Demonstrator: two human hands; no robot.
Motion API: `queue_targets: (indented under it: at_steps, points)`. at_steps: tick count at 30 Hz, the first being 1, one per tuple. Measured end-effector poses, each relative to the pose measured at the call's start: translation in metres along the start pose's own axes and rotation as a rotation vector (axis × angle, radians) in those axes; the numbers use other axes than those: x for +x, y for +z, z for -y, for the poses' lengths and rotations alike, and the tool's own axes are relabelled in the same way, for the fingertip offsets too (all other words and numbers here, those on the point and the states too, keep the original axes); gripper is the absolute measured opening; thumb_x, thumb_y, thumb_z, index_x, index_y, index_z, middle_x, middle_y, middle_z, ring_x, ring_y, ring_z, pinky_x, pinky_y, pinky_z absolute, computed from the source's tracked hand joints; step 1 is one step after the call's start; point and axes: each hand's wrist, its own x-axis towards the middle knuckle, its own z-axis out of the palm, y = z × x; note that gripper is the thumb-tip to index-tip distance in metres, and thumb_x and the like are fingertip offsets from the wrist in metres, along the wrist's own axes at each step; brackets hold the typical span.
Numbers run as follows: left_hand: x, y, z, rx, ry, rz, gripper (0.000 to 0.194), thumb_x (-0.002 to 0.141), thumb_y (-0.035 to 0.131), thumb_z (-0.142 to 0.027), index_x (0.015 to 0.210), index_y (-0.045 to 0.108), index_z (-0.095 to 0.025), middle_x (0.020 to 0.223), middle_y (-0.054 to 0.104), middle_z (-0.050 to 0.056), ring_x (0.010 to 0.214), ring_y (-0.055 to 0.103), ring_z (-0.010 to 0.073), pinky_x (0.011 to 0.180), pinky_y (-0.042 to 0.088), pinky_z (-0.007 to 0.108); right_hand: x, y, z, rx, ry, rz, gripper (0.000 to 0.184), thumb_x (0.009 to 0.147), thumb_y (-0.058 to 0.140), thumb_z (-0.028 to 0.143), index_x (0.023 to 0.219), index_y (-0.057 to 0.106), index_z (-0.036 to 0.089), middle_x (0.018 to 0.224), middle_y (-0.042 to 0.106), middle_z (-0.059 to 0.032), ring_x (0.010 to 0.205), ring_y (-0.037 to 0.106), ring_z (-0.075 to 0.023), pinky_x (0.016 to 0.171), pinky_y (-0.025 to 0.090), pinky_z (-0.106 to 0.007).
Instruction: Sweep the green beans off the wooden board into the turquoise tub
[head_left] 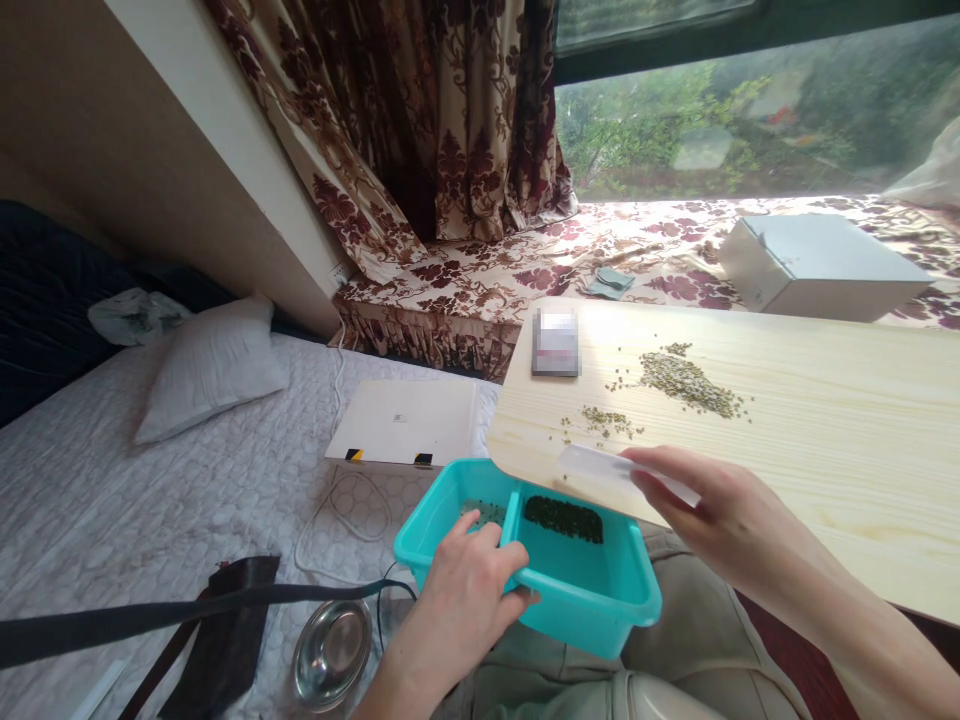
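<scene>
My left hand point(480, 570) grips the front rim of a teal two-compartment bin point(641, 600), its fingers reaching over the left compartment and the divider. Dark green beans point(564, 519) lie against the back of the right compartment, and a few small bits sit in the left one. Pinched in my right hand point(701, 500) is a thin translucent white plastic scraper point(592, 462), at the table edge above the bin. Beyond it, a small scatter of greenish beans point(609, 421) and a larger pile of beans point(691, 383) are spread on the light wooden table point(825, 430).
A small boxed item point(556, 342), blurred on top, stands at the table's left corner. White boxes lie on the bed point(401, 420) and the window ledge point(825, 260). A metal bowl point(332, 652), a dark strap point(225, 605) and a white cable point(304, 530) are at the left.
</scene>
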Motion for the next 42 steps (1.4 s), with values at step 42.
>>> queue_targets:
  at_steps: [42]
  points:
    - [0.012,0.018,0.007,-0.016,0.008,0.009,0.021,0.077,0.09,-0.033,0.085,0.073,-0.023,0.083,0.066,0.001,0.089,0.068,0.0234,0.112,0.044,0.05,0.007,0.013,-0.022,-0.068,0.038,-0.131,0.029,0.089,0.053,0.034,0.098,0.079,0.025,0.089,0.081,-0.0054,0.076,0.078,-0.0255,0.059,0.06,-0.03]
